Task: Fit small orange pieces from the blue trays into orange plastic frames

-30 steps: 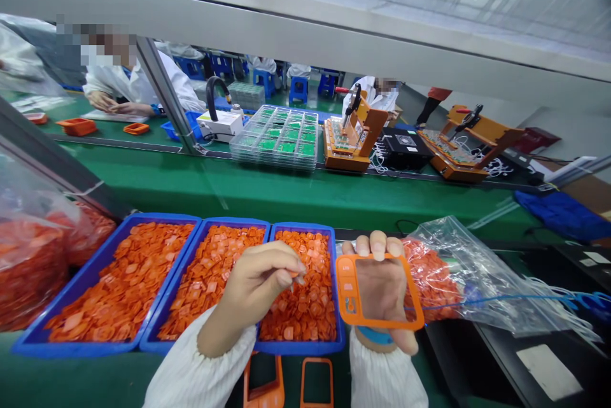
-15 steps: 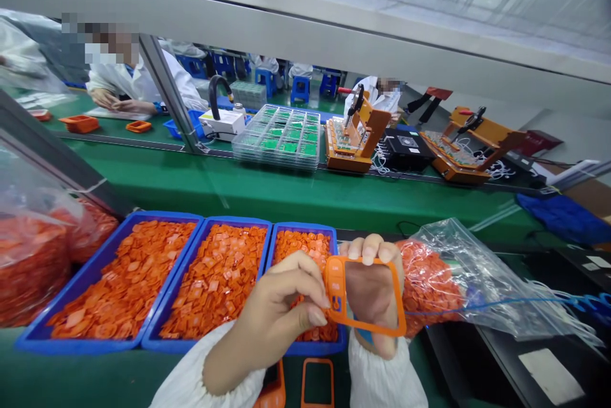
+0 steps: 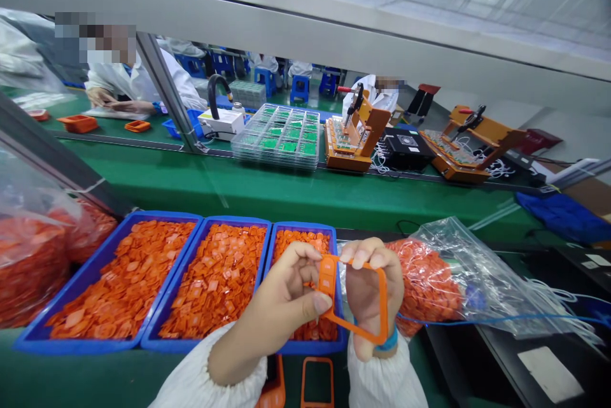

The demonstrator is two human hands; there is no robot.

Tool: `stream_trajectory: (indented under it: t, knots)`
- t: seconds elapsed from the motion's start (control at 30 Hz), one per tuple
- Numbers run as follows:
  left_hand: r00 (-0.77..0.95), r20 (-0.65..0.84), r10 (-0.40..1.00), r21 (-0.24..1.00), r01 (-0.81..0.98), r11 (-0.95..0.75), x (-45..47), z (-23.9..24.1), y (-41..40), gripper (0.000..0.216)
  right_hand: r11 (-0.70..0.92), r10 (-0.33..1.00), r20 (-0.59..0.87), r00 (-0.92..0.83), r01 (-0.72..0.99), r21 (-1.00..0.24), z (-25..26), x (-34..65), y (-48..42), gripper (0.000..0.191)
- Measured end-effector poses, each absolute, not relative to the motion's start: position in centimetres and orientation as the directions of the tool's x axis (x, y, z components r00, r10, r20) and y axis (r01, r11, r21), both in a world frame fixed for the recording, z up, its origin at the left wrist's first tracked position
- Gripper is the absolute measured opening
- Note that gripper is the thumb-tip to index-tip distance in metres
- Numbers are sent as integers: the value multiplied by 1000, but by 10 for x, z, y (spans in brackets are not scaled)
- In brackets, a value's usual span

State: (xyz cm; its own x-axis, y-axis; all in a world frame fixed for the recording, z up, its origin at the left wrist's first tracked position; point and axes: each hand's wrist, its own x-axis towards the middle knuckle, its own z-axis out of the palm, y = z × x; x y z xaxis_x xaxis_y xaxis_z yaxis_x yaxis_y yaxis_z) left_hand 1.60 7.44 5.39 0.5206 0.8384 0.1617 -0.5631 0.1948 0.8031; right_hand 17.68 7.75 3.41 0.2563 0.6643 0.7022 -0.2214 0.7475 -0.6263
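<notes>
An orange plastic frame with a wide button strip at one end and a large rectangular opening is held up between both hands. My left hand pinches the button-strip end, its thumb across the strip and its fingers at the top and behind. My right hand grips the top edge near the far corner with its fingertips; the palm shows through the opening. Below them, a second orange frame lies flat on the green bench. Beside it is an orange piece with a dark face, partly hidden by my left sleeve.
Three blue bins of small orange parts stand at the left and centre. Bags of orange parts flank them. Across the bench are a clear tray of green boards, orange clamp fixtures and a co-worker in white.
The orange frame has turned and tilted, and its far end has shifted left. My left thumb has moved onto the button strip. My right hand has shifted slightly left.
</notes>
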Motion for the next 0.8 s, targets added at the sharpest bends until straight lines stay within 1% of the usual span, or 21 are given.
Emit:
stream_trajectory:
  t: [0.1, 0.17, 0.23, 0.37, 0.53, 0.6, 0.7, 0.8]
  knots:
    - [652, 54, 756, 779, -501, 376, 15, 53, 75, 58, 755, 655, 718, 236, -221, -617, 38, 176, 78, 82]
    - [728, -7, 685, 797, -410, 444, 13, 54, 76, 61, 756, 654, 722, 226, -237, -610, 39, 176, 79, 83]
    - [768, -50, 638, 818, -335, 467, 11, 56, 76, 59, 753, 656, 723, 216, -251, -608, 39, 176, 79, 84]
    - [768, -79, 635, 852, -279, 444, 8, 58, 77, 59, 758, 651, 728, 215, -230, -611, 36, 176, 81, 88]
    - [755, -50, 654, 872, -286, 397, 5, 58, 76, 55, 780, 624, 759, 188, -203, -592, 40, 175, 80, 87]
    - [762, -47, 645, 877, -278, 393, 4, 57, 76, 56, 779, 625, 762, 173, -203, -593, 40, 175, 78, 90]
    - [791, -43, 610, 876, -264, 404, 3, 55, 78, 58, 769, 636, 750, 181, -231, -597, 35, 175, 78, 96]
    - [820, 28, 571, 892, -279, 357, 0, 54, 81, 64, 766, 640, 725, 256, -292, -573, 27, 175, 82, 101]
